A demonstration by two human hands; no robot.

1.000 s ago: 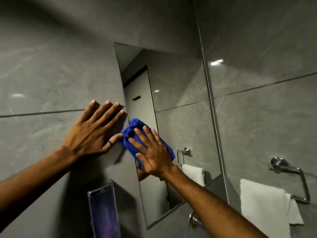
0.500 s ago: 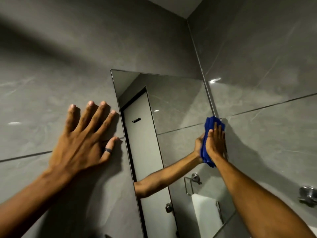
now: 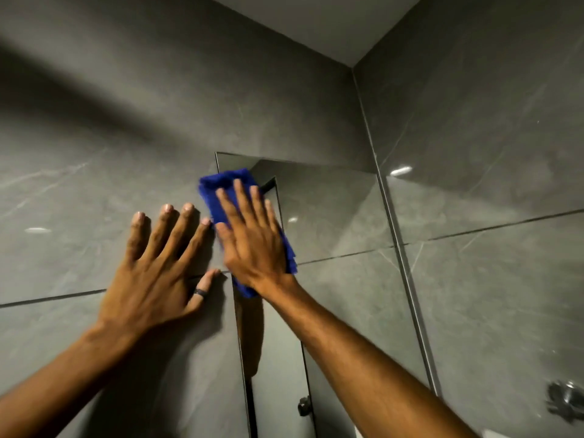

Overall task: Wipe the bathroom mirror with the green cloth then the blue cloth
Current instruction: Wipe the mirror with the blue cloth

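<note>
Pressing soft, limp folded blue cloth [image 3: 218, 188] flat on wall-mounted rectangular mirror [image 3: 328, 210] with spread right hand [image 3: 252, 241]; best palmed, not pinched.

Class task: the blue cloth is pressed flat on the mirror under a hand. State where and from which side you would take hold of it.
Grip the blue cloth at its top edge, coming from above. The right hand covers its middle, palm flat, pinning it to the mirror; only the upper folds and thin strips at the right and bottom stick out. The left hand blocks the left side.
</note>
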